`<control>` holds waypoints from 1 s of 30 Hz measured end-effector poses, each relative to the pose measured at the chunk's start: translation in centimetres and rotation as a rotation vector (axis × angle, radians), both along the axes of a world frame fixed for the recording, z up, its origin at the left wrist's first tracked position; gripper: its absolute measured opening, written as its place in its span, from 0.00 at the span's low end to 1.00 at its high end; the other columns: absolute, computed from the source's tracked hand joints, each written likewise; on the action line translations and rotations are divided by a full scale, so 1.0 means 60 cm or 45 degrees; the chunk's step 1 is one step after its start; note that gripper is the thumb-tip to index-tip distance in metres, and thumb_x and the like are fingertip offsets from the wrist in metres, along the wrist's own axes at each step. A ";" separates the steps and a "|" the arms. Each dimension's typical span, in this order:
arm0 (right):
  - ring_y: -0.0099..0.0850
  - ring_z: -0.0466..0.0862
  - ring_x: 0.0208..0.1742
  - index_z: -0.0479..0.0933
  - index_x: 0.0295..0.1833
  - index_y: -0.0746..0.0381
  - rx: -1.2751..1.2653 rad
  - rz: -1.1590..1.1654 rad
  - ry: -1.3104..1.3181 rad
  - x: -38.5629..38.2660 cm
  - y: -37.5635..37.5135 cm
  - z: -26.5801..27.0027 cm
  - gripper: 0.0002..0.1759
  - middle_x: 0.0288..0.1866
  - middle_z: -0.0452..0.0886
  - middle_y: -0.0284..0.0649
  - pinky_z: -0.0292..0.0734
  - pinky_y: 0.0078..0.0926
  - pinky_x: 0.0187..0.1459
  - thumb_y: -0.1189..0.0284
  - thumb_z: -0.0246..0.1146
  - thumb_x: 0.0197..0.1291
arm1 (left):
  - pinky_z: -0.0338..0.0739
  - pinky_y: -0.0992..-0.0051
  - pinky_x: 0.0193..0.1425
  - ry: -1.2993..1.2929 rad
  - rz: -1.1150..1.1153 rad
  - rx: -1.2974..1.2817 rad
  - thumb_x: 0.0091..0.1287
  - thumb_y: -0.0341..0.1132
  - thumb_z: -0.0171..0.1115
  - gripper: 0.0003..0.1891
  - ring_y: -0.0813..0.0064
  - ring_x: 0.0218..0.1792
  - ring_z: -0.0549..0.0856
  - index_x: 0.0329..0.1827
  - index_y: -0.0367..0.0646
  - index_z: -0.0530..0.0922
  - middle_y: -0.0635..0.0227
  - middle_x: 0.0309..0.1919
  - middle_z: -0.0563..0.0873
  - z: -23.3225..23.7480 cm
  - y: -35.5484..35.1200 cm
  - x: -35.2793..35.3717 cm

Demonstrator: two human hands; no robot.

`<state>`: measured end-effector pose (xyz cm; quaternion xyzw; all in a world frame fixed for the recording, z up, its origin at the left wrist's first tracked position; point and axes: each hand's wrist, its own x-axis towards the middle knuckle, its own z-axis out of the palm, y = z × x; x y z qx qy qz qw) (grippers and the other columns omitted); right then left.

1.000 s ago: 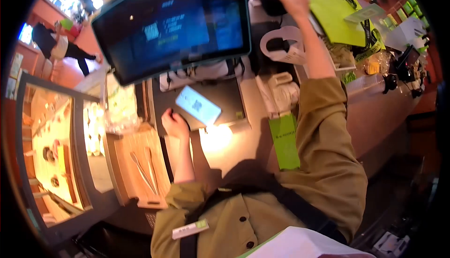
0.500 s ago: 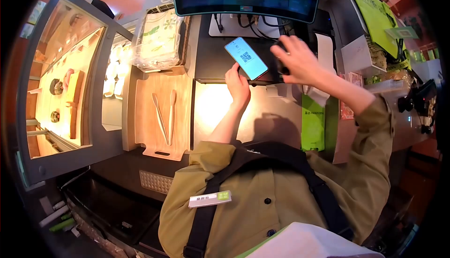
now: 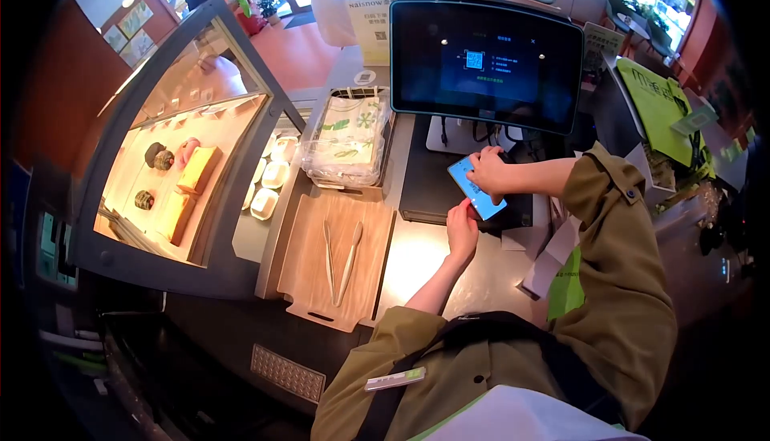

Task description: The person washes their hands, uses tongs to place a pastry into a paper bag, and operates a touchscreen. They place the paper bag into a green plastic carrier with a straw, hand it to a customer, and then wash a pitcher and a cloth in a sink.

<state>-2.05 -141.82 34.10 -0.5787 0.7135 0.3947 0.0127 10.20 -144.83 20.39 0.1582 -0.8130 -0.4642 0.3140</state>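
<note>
A phone with a light blue screen (image 3: 464, 170) lies tilted above the black cash drawer (image 3: 425, 188), below the monitor (image 3: 485, 64). My left hand (image 3: 462, 232) grips the phone's lower edge with its fingertips. Over the phone's screen is my right hand (image 3: 491, 175), its fingers curled and covering much of the code; what they hold is hidden. Left of my hands, pale tongs (image 3: 347, 265) rest on a wooden tray (image 3: 301, 252).
A glass display case (image 3: 200, 120) with breads stands at the left. Wrapped patterned paper (image 3: 349, 128) sits behind the tray. Green bags (image 3: 654, 108) are at the right, and a person in white (image 3: 327, 0) stands beyond the counter.
My right hand has moved left from beside the phone to over its screen; the dark object in it no longer shows clearly. The view has tilted up, and the monitor shows a code.
</note>
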 end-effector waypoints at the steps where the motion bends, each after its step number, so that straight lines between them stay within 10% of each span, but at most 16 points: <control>1: 0.53 0.71 0.44 0.68 0.51 0.58 -0.028 -0.037 -0.029 -0.005 0.008 0.009 0.43 0.48 0.65 0.55 0.71 0.48 0.33 0.51 0.69 0.23 | 0.67 0.66 0.49 -0.022 0.000 0.044 0.49 0.19 0.46 0.20 0.57 0.45 0.72 0.48 0.38 0.70 0.55 0.39 0.75 0.009 0.001 0.002; 11: 0.51 0.71 0.45 0.63 0.55 0.54 -0.399 -0.314 -0.595 -0.024 0.152 0.113 0.43 0.49 0.64 0.53 0.71 0.39 0.43 0.55 0.69 0.26 | 0.71 0.71 0.43 0.091 0.155 0.131 0.54 0.21 0.45 0.12 0.64 0.37 0.78 0.40 0.39 0.73 0.60 0.34 0.80 -0.003 -0.063 -0.012; 16: 0.43 0.70 0.49 0.65 0.53 0.59 -1.503 -0.754 -0.908 -0.059 0.357 0.120 0.42 0.47 0.67 0.47 0.67 0.30 0.50 0.61 0.70 0.25 | 0.71 0.71 0.40 0.079 0.252 0.035 0.54 0.23 0.46 0.08 0.64 0.34 0.78 0.34 0.37 0.74 0.59 0.29 0.80 0.002 -0.186 -0.019; 21: 0.34 0.70 0.50 0.65 0.56 0.58 -2.100 -1.037 -0.526 -0.164 0.444 0.132 0.39 0.48 0.69 0.44 0.64 0.26 0.52 0.64 0.69 0.33 | 0.71 0.68 0.40 -0.065 0.566 -0.123 0.55 0.27 0.48 0.10 0.64 0.35 0.78 0.38 0.42 0.76 0.65 0.32 0.82 -0.039 -0.198 -0.056; 25: 0.48 0.69 0.50 0.62 0.58 0.58 -2.341 -1.101 -0.099 -0.316 0.377 0.142 0.46 0.50 0.66 0.54 0.64 0.34 0.53 0.49 0.68 0.31 | 0.68 0.66 0.45 -0.219 0.722 -0.480 0.53 0.28 0.49 0.11 0.62 0.41 0.75 0.39 0.43 0.75 0.64 0.38 0.78 -0.024 -0.169 -0.062; 30: 0.53 0.71 0.50 0.58 0.59 0.52 -2.195 -1.505 0.019 -0.508 0.281 0.073 0.47 0.54 0.61 0.57 0.69 0.40 0.50 0.47 0.67 0.30 | 0.65 0.64 0.50 -0.380 0.884 -0.759 0.57 0.34 0.52 0.14 0.60 0.47 0.72 0.46 0.42 0.71 0.63 0.46 0.74 -0.025 -0.168 -0.069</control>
